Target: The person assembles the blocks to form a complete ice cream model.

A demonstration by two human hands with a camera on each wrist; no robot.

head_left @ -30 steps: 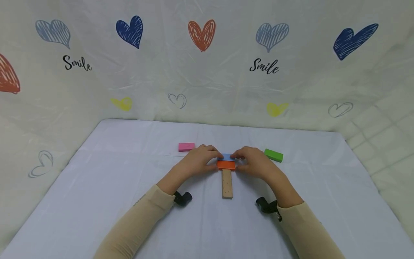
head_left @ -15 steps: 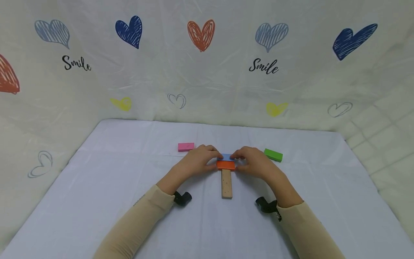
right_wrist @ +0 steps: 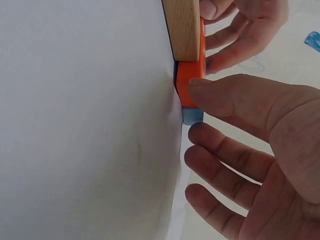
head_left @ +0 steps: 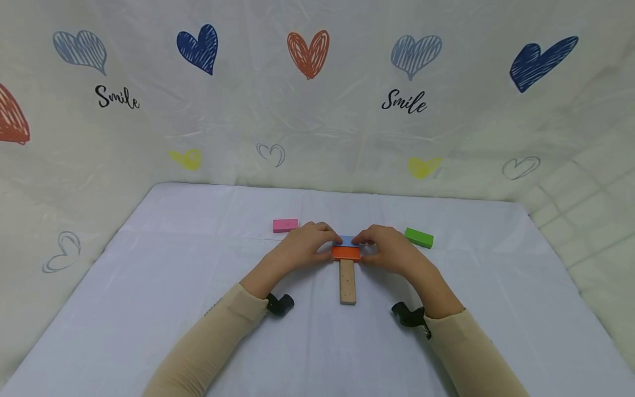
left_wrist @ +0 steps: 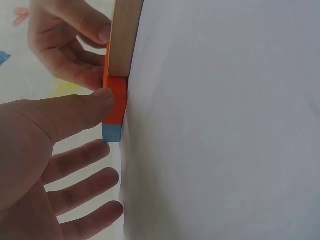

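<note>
On the white table, a blue wooden block (head_left: 349, 240) lies crosswise against the far side of an orange block (head_left: 346, 253). A plain wooden block (head_left: 348, 282) runs from the orange one toward the person, so the three make a T. My left hand (head_left: 303, 246) pinches the left ends, thumb on the orange block and index fingertip at the blue. From the other side my right hand (head_left: 389, 248) does the same at the right ends. In both wrist views, the thumbs touch the orange block (right_wrist: 186, 87) while the other fingers are spread past the blue block (left_wrist: 111, 133).
A pink block (head_left: 285, 225) lies behind my left hand. Behind and right of my right hand is a green block (head_left: 419, 237), slightly turned. The white-covered table (head_left: 198, 220) ends at a hanging cloth (head_left: 342, 138) printed with hearts.
</note>
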